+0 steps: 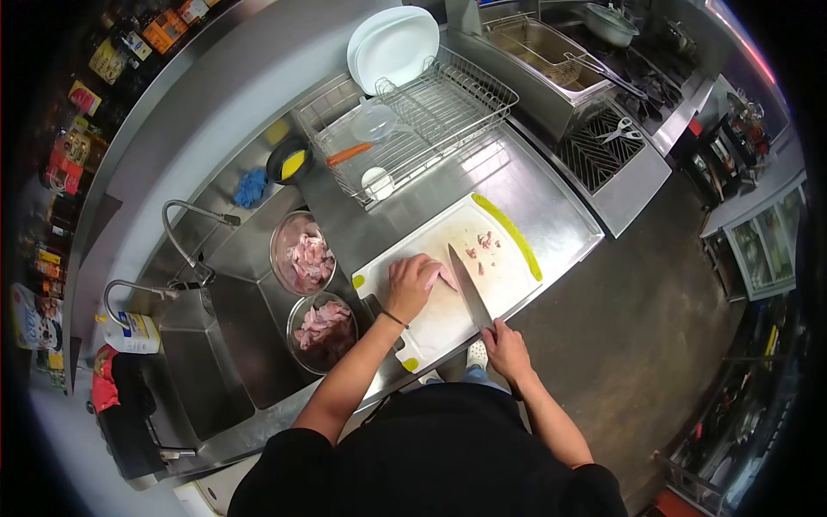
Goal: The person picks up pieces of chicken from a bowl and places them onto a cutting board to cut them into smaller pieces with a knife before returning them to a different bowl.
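Observation:
On the white cutting board [431,323] with green edges, my left hand [412,286] presses down on a piece of raw meat [448,277], its fingers closed over most of it. My right hand [506,349] grips the handle of a large kitchen knife [469,291]. The blade points away from me and lies just right of the meat; whether it touches cannot be told. Small meat scraps [484,244] are scattered on the board's far right part. Left of the board, two bowls hold raw meat: a farther bowl [277,255] and a nearer bowl [295,351].
A steel double sink [215,362] with faucets [185,205] lies to the left. Behind the board stands a wire dish rack [431,129] with white plates [396,52]. A black bowl [280,162] and blue cloth [251,188] sit by the wall. Scissors [618,131] rest at right.

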### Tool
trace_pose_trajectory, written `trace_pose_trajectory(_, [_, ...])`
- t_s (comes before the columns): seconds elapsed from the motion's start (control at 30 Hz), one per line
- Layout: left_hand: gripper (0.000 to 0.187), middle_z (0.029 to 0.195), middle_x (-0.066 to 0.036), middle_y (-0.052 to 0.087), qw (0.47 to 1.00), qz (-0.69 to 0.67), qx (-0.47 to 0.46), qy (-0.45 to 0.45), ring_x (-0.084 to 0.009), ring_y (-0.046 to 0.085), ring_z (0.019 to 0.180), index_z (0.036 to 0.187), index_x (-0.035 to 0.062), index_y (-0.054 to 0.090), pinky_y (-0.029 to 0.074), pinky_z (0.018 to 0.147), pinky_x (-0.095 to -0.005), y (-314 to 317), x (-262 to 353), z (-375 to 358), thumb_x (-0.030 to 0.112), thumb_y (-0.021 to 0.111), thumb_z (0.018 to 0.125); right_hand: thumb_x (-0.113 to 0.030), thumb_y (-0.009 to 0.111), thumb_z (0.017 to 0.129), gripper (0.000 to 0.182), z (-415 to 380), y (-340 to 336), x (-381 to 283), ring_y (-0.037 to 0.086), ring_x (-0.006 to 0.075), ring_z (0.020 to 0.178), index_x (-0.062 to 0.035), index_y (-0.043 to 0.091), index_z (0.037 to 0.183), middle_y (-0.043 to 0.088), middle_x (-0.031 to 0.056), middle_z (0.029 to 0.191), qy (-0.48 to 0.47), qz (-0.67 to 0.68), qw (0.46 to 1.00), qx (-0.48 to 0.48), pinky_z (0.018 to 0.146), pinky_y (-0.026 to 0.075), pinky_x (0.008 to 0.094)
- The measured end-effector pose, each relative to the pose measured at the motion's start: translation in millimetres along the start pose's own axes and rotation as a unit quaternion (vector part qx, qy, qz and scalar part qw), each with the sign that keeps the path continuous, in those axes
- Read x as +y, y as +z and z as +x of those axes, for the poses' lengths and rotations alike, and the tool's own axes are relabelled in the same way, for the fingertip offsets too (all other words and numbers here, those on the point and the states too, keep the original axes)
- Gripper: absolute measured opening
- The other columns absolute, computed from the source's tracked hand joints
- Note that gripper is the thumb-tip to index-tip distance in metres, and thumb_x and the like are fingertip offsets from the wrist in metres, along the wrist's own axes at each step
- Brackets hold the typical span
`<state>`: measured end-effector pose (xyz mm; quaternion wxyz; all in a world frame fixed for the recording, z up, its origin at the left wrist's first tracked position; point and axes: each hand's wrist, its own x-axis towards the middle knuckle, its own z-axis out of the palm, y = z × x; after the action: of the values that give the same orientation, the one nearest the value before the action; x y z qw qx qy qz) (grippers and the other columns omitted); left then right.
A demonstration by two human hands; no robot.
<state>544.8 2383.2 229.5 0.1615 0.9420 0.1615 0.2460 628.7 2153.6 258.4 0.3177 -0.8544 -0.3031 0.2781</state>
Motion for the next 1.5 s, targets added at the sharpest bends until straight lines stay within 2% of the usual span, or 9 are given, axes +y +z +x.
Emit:
trace_pose_trajectory(0.13, [0.023, 0.101, -0.003, 0.056, 0.988, 0.144, -0.043, 0.026, -0.0245, 0.056, 0.093, 0.098, 0.016, 0.066, 0.041, 0.082, -0.0392, 8, 11, 5, 0.007, 0.058, 0.078, -0.022, 0.054, 0.088, 0.024, 6, -4, 4, 0.058, 0.0449, 0.081, 0.0021, 0.052, 0.087, 0.062, 0.0253, 0.08, 0.029, 0.017, 0.999, 0.007, 0.07, 0.045, 0.0512])
trace_pose_trajectory(0.27, [0.011, 0.092, -0.005, 0.054, 0.994, 0.072, -0.076, -0.04, -0.0261, 0.058, 0.081, 0.089, 0.0152, 0.067, 0.043, 0.078, -0.0404, 20, -2, 17, 0.016, 0.059, 0.081, -0.022, 0.054, 0.088, 0.024, 12, -7, 9, 0.058, 0.0451, 0.081, 0.0017, 0.052, 0.087, 0.061, 0.026, 0.081, 0.036, 0.006, 0.999, 0.001, 0.071, 0.044, 0.0515])
trace_pose_trajectory(0.37, [0.012, 0.088, -0.007, 0.055, 0.991, 0.029, -0.095, -0.086, -0.0291, 0.06, 0.069, 0.079, 0.0117, 0.064, 0.047, 0.067, -0.0426, 13, -3, 31, 0.022, 0.06, 0.081, -0.023, 0.052, 0.088, 0.023, 13, -4, 15, 0.059, 0.0471, 0.079, 0.0006, 0.053, 0.09, 0.061, 0.0283, 0.08, 0.009, -0.005, 1.0, 0.008, 0.072, 0.045, 0.0553])
trace_pose_trajectory(0.43, [0.011, 0.082, -0.006, 0.056, 0.986, 0.124, -0.086, -0.07, -0.0296, 0.059, 0.059, 0.08, 0.0122, 0.062, 0.049, 0.055, -0.0436, 13, -7, 36, 0.023, 0.063, 0.08, -0.023, 0.051, 0.089, 0.023, 14, -2, 15, 0.059, 0.0475, 0.078, 0.0002, 0.053, 0.091, 0.062, 0.0282, 0.08, 0.014, -0.015, 1.0, 0.012, 0.072, 0.046, 0.0556])
trace_pose_trajectory(0.67, [0.014, 0.074, -0.009, 0.058, 0.998, 0.002, 0.0, -0.063, -0.0309, 0.061, 0.062, 0.081, 0.0077, 0.055, 0.049, 0.054, -0.0415, 17, -16, 31, 0.02, 0.06, 0.084, -0.02, 0.052, 0.088, 0.021, 10, -5, 0, 0.059, 0.0451, 0.079, 0.0, 0.052, 0.091, 0.063, 0.0236, 0.082, 0.031, -0.022, 0.999, 0.0, 0.073, 0.046, 0.0531])
trace_pose_trajectory(0.83, [0.011, 0.071, -0.01, 0.057, 0.997, -0.027, 0.066, -0.024, -0.031, 0.059, 0.058, 0.083, 0.0091, 0.053, 0.048, 0.051, -0.0411, 18, -19, 29, 0.018, 0.058, 0.085, -0.022, 0.049, 0.09, 0.021, 9, -8, -30, 0.061, 0.0439, 0.067, -0.0018, 0.049, 0.097, 0.061, 0.026, 0.07, -0.047, -0.057, 0.997, -0.004, 0.063, 0.049, 0.0534])
trace_pose_trajectory(1.13, [0.01, 0.071, -0.008, 0.057, 0.996, -0.015, 0.077, -0.029, -0.0302, 0.059, 0.058, 0.092, 0.0114, 0.058, 0.048, 0.05, -0.0408, 17, -15, 26, 0.018, 0.059, 0.084, -0.02, 0.047, 0.091, 0.021, 16, -14, -49, 0.061, 0.0442, 0.067, -0.0003, 0.048, 0.098, 0.061, 0.0262, 0.068, -0.03, -0.071, 0.996, -0.035, 0.064, 0.049, 0.0536])
trace_pose_trajectory(1.37, [0.009, 0.071, -0.007, 0.057, 0.995, -0.02, 0.09, -0.027, -0.0292, 0.059, 0.058, 0.088, 0.0123, 0.058, 0.048, 0.049, -0.0404, 16, -16, 27, 0.018, 0.061, 0.082, -0.02, 0.047, 0.09, 0.02, 21, -9, -49, 0.062, 0.0434, 0.067, -0.0003, 0.047, 0.096, 0.061, 0.026, 0.068, -0.028, -0.074, 0.996, -0.034, 0.063, 0.05, 0.0533])
trace_pose_trajectory(1.5, [0.008, 0.07, -0.006, 0.055, 0.998, -0.012, 0.062, -0.019, -0.0283, 0.059, 0.056, 0.087, 0.0136, 0.058, 0.047, 0.047, -0.0397, 13, -16, 27, 0.017, 0.062, 0.081, -0.013, 0.048, 0.087, 0.015, 19, -9, -51, 0.064, 0.0406, 0.063, -0.0005, 0.048, 0.095, 0.062, 0.0243, 0.066, -0.029, -0.154, 0.987, -0.038, 0.059, 0.051, 0.0494])
